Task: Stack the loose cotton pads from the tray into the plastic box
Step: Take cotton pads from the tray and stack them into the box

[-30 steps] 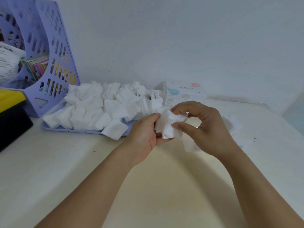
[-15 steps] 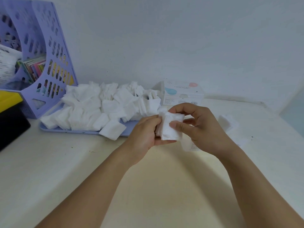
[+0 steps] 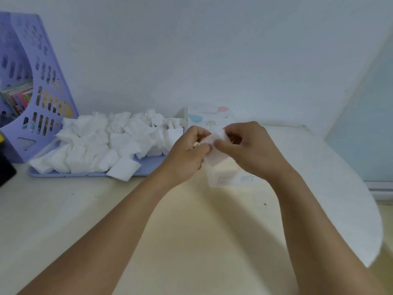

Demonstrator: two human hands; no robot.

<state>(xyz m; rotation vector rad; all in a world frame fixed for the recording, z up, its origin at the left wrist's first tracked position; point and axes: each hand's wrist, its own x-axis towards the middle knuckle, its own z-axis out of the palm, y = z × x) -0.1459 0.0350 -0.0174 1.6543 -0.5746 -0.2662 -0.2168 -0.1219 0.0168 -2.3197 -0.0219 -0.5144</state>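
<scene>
A heap of loose white cotton pads [image 3: 110, 143] fills the lilac tray [image 3: 148, 169] at the left of the table. Both my hands meet at mid-table over the clear plastic box [image 3: 225, 175], which shows below and between them. My left hand [image 3: 187, 154] and my right hand [image 3: 248, 147] pinch a small bunch of cotton pads [image 3: 214, 154] from either side, fingers curled around it. The box's inside is mostly hidden by my hands.
A white carton with pastel blobs [image 3: 210, 118] stands behind my hands by the wall. A lilac perforated file holder [image 3: 44, 88] with books stands at the far left, a black object [image 3: 5, 169] beside it. The table's rounded edge [image 3: 370, 209] runs at the right.
My hands have lifted slightly and drawn closer together, squeezing the bunch of pads tighter over the box. The view has tilted up a little.
</scene>
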